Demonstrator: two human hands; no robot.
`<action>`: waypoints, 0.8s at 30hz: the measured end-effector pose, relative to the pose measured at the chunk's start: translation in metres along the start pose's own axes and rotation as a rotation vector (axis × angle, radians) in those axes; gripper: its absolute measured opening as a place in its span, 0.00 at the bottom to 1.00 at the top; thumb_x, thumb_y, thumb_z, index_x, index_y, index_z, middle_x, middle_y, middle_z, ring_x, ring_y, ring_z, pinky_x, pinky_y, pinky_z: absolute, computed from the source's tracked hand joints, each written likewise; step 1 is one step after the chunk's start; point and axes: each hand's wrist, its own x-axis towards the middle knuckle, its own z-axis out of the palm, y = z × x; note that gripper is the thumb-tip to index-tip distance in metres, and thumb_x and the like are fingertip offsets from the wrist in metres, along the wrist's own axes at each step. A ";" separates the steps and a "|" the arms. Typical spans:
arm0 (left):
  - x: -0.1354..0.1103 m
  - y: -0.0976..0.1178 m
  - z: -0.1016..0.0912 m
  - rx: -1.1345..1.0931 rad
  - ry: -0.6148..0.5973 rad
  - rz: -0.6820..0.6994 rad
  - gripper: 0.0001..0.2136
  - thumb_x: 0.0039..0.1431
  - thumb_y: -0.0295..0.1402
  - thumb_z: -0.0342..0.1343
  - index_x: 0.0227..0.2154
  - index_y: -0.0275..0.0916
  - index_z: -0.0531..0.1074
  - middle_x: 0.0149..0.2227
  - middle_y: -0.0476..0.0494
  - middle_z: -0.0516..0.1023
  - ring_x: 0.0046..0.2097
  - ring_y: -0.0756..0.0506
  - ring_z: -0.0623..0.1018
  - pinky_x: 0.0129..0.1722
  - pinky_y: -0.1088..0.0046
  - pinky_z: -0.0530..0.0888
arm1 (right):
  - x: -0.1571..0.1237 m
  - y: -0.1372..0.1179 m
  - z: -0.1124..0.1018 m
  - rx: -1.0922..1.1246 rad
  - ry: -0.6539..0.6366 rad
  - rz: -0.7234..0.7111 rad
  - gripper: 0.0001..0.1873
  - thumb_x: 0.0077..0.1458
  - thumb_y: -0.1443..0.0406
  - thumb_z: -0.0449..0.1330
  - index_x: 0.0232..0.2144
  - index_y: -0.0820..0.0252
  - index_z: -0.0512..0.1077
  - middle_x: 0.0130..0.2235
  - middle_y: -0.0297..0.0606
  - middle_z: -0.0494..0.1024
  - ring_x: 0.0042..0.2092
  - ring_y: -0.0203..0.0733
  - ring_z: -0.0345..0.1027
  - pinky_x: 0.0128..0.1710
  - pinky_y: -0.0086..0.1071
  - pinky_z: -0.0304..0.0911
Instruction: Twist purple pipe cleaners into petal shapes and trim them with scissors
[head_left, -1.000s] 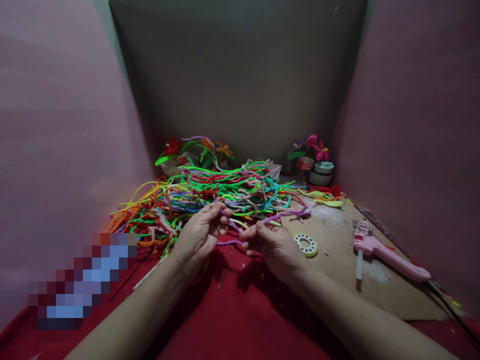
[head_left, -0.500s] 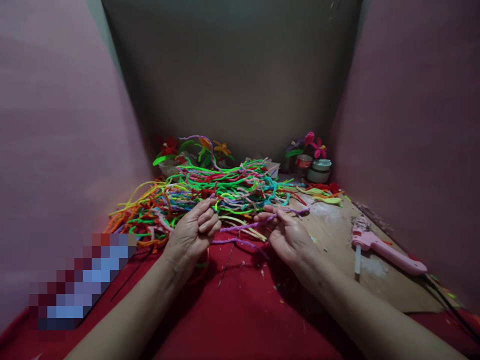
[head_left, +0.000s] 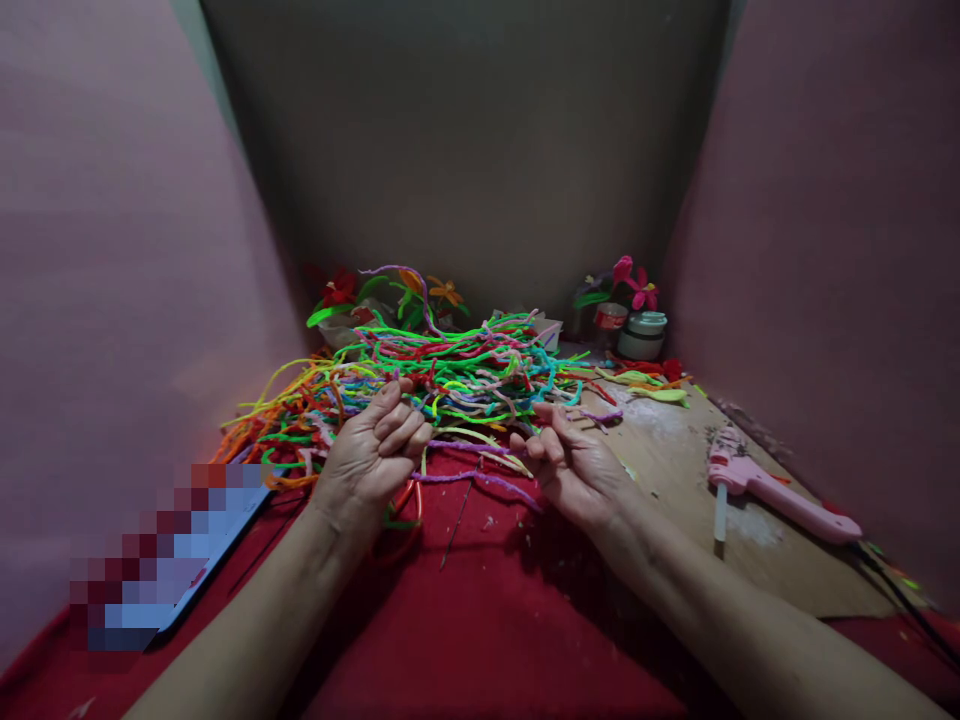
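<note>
A purple pipe cleaner (head_left: pixel 474 447) stretches between my two hands above the red cloth. My left hand (head_left: pixel 381 445) is closed around one part of it, and a short purple tip pokes up by the thumb. The fingers of my right hand (head_left: pixel 574 460) are curled in at its other part, with the index finger and thumb close together. Below runs another purple length (head_left: pixel 480 482), its left part hidden behind my left hand; I cannot tell if it is the same piece. Past my hands lies a heap of many-coloured pipe cleaners (head_left: pixel 450 365).
On the right, a pink glue gun (head_left: pixel 787 505) with its cord lies on a cardboard sheet (head_left: pixel 795 580). A lidded jar (head_left: pixel 643 338) and pipe-cleaner flowers (head_left: pixel 643 290) stand at the back. A blue flat object (head_left: pixel 217 545), partly blurred out, lies on the left.
My left hand has shifted slightly left and up. My right fingers have curled in tighter, and the purple stretch between my hands sits a little higher. The view has moved slightly.
</note>
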 end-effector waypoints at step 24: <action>0.003 0.017 -0.008 -0.048 -0.006 0.081 0.10 0.62 0.24 0.40 0.28 0.34 0.64 0.13 0.59 0.55 0.13 0.58 0.58 0.14 0.81 0.55 | -0.001 0.007 -0.009 -0.075 -0.021 -0.019 0.05 0.50 0.66 0.60 0.32 0.62 0.72 0.25 0.35 0.75 0.27 0.35 0.70 0.32 0.33 0.68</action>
